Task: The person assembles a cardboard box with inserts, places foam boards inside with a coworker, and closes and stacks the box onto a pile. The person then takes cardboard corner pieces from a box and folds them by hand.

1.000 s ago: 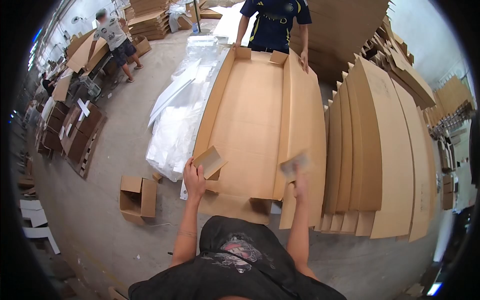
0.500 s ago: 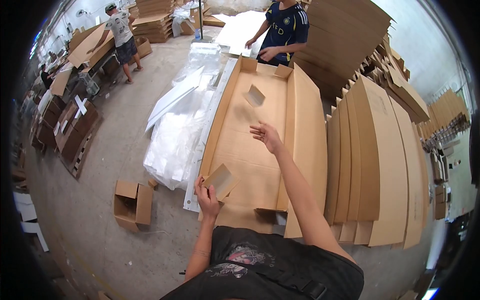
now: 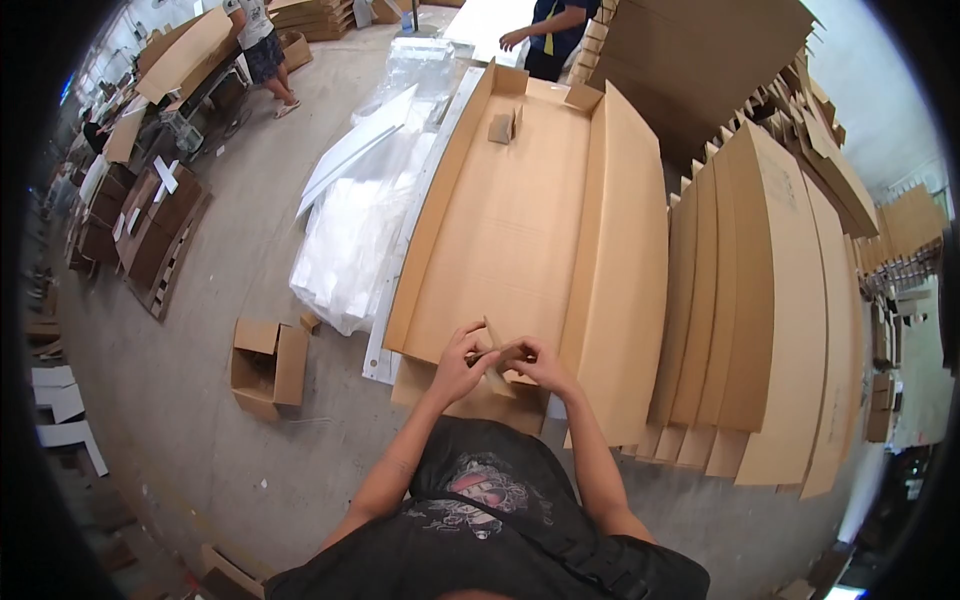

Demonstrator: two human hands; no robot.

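Note:
Both my hands are close together over the near end of a long, shallow open cardboard box (image 3: 500, 235). My left hand (image 3: 460, 366) grips a small folded cardboard piece (image 3: 492, 345) from its left side. On the right side of that same piece, my right hand (image 3: 538, 364) has its fingers closed on it. The fingers partly hide its shape. Another small folded cardboard piece (image 3: 503, 127) lies inside the box at the far end. The box's right side flap (image 3: 625, 270) stands outward.
Plastic-wrapped white panels (image 3: 350, 260) lie along the box's left side. Large folded cartons (image 3: 750, 300) lean in a row at right. A small open carton (image 3: 270, 368) sits on the floor at left. One person (image 3: 555, 35) stands beyond the box, another (image 3: 258, 45) farther left.
The small cardboard piece that was in mid-air has come down at the box's far end. My right hand has come back to join my left on the other piece.

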